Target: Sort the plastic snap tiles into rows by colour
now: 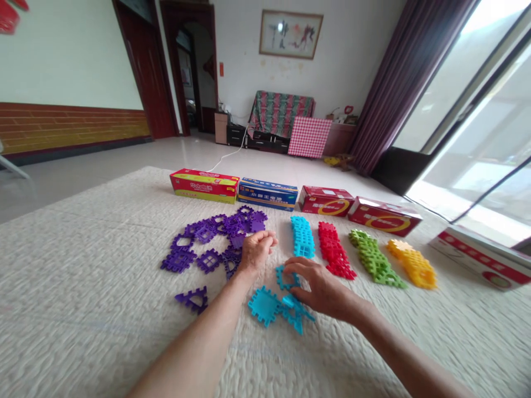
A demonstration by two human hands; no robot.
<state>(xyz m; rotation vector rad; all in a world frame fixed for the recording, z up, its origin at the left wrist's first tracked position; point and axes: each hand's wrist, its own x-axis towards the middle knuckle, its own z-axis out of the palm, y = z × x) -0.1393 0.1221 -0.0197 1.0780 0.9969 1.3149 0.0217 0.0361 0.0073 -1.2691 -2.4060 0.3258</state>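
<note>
My left hand (257, 252) is closed with its fingers curled, above the mat at the right edge of the purple interlocking building pieces (209, 261); whatever it may hold is hidden. My right hand (319, 284) curves over a light-blue interlocking piece (282, 277), its fingers and thumb around the edges. Below it lie a light-blue toothed octagonal piece (264, 305) and a few smaller light-blue pieces (295, 316), partly overlapping. A purple triangular piece (194, 300) rests apart, left of my left forearm.
Beyond my hands, rows of light-blue (302, 236), red (334, 249), green (373, 257) and yellow pieces (412, 263) lie on the quilted mat (103, 260). Behind stand a red-and-yellow box (204, 186), a blue box (267, 194), two red boxes (326, 200) and a white-and-red box (481, 257).
</note>
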